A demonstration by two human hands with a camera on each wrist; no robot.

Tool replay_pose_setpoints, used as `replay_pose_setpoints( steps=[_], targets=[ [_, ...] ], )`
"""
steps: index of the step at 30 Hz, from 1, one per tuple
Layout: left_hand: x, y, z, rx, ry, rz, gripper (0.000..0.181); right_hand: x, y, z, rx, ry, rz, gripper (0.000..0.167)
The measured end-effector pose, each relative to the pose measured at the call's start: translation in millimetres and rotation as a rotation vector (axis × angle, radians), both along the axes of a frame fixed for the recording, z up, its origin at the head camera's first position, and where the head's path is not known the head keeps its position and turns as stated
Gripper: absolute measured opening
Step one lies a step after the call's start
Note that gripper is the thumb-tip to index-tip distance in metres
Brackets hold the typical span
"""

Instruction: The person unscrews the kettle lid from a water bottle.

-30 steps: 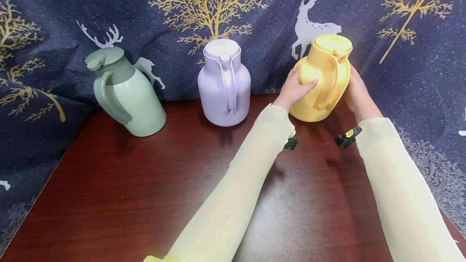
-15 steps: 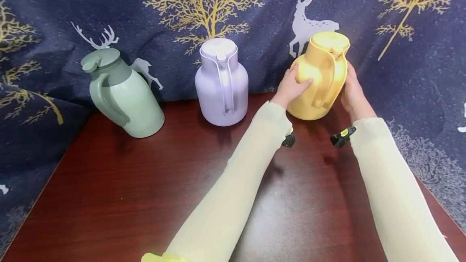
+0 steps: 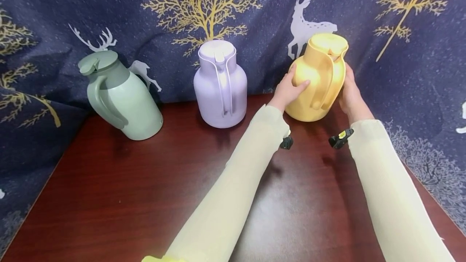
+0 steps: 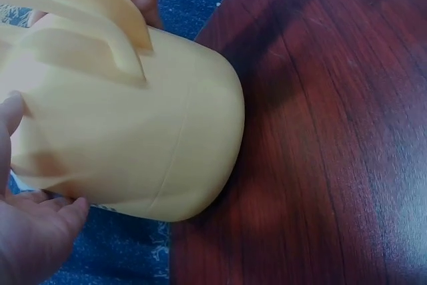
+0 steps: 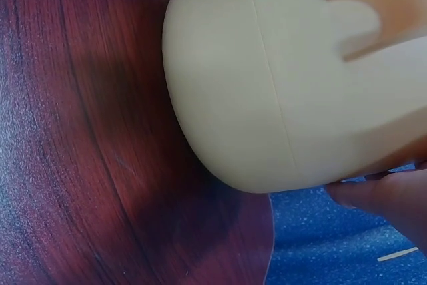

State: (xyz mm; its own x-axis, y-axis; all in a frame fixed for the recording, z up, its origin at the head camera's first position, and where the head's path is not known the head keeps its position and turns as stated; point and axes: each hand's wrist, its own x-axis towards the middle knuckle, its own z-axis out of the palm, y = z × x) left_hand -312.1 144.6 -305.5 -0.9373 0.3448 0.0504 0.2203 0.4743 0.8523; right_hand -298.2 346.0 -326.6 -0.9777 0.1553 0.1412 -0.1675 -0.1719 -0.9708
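A yellow vacuum jug [image 3: 307, 102] stands on the table at the back right in the head view, its handle turned toward the front right. My left hand [image 3: 285, 92] grips its left side, the thumb lying across the front of the body. On the opposite side my right hand [image 3: 352, 96] holds the jug, its fingers mostly hidden behind it. The left wrist view shows the jug body [image 4: 160, 131] with left fingers [image 4: 67, 215] curved against it. In the right wrist view, part of the right hand [image 5: 393, 198] touches the jug's side.
A lilac vacuum jug [image 3: 220, 100] stands at the back middle. Farther left is a pale green jug [image 3: 132, 104] with a darker green lid. Behind all three hangs a dark blue cloth [image 3: 269, 31] printed with deer and trees. The table [image 3: 145, 197] is dark reddish wood.
The head view has shifted slightly, so everything appears a little farther left. Both hands stay on the yellow jug, which keeps its place beside the lilac one.
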Motion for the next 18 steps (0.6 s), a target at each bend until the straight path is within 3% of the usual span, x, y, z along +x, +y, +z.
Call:
replay_pose_setpoints(
  steps=[9, 18],
  targets=[
    [8.1, -5.5, -6.9, 0.05, 0.043, 0.01, 0.077, 8.6, -7.6, -2.5, -0.056, 0.063, 0.025, 0.056],
    [22.5, -16.9, -11.6, 0.018, 0.096, 0.015, 0.077, 15.9, -19.2, -0.6, -0.06, 0.169, 0.017, 0.046]
  ],
)
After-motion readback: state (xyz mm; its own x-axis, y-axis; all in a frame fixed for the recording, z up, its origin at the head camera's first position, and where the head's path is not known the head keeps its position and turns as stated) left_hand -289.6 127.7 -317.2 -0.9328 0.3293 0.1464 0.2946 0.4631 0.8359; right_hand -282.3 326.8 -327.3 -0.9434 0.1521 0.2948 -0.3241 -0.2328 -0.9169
